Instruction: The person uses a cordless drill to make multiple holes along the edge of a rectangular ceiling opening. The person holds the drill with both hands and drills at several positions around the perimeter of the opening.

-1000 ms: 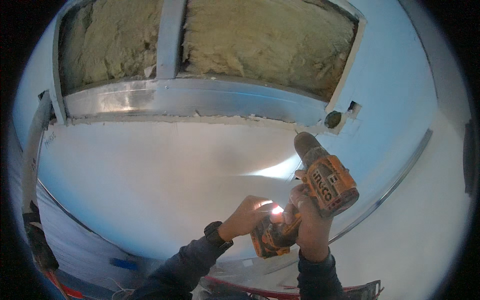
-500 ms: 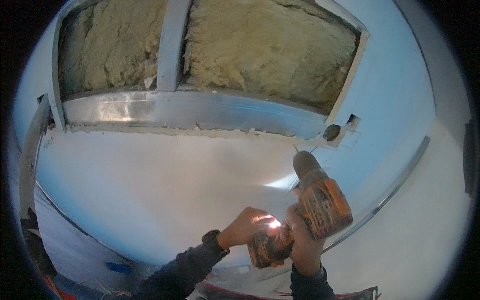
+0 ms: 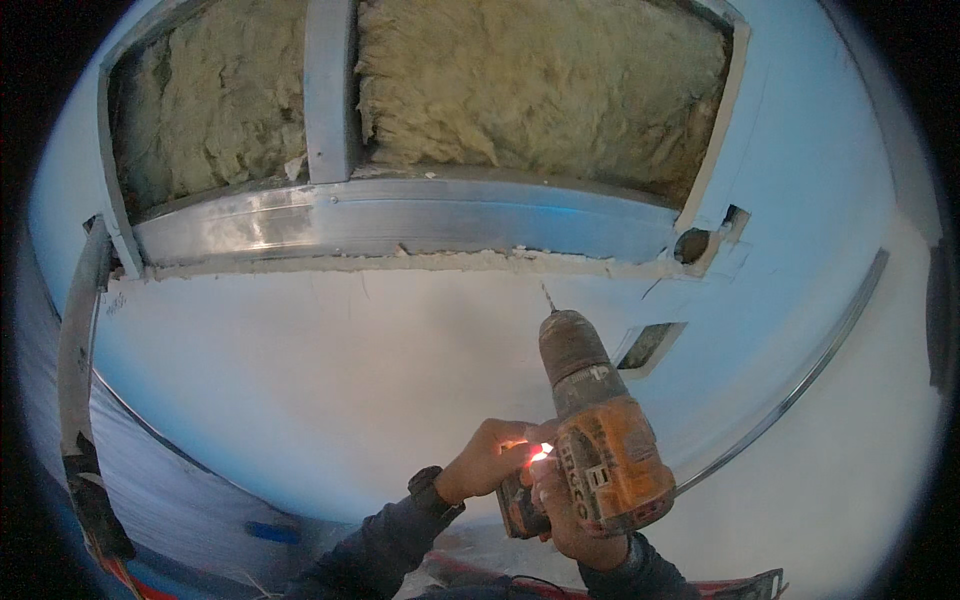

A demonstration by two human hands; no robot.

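An orange and black cordless drill [image 3: 598, 432] points up at the white plasterboard [image 3: 330, 390], its bit tip just below the board's ragged top edge. My right hand [image 3: 565, 510] is wrapped around the drill's grip. My left hand [image 3: 492, 458] rests against the drill's base beside its glowing work light. Above the board's edge runs a horizontal metal track [image 3: 400, 222], with yellow mineral wool [image 3: 540, 85] behind it and a vertical metal stud [image 3: 330, 85].
A small rectangular cutout [image 3: 648, 345] lies right of the drill. A round hole [image 3: 690, 246] sits at the opening's lower right corner. A curved metal profile [image 3: 800, 380] crosses the right side, and a pipe-like strip [image 3: 78, 330] runs down the left.
The drill has moved left and tilted upright, its bit now aimed near the board's top edge. Both hands shifted left with it.
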